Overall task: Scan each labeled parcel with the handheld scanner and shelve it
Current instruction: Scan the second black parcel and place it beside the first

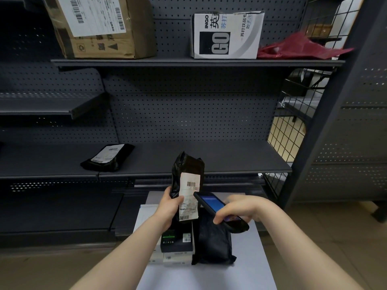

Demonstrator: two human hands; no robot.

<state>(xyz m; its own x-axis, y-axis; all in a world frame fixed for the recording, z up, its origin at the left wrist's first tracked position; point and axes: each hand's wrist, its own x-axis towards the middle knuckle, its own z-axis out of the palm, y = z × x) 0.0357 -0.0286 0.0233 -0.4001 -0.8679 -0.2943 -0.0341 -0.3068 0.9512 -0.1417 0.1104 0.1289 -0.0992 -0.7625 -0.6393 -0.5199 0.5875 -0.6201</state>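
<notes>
My left hand (170, 208) grips a black plastic parcel (187, 170) upright, its white barcode label (188, 195) facing me. My right hand (238, 208) holds the black handheld scanner (213, 204), screen lit blue, its top end pointed at the label and almost touching it. Both hands hover over a white table (247, 268). On the table below lie another black plastic parcel (213, 243) and a dark small box (177, 241) stacked on white boxes (171, 258). A black labeled parcel (109, 156) lies on the middle shelf (219, 160) at left.
The upper shelf (188, 62) carries a brown cardboard box (100, 28), a white printed carton (226, 35) and a red plastic bag (301, 48). A wire mesh panel (289, 130) and a dark upright post (335, 105) stand at right. Lower dark shelves (58, 206) sit at left.
</notes>
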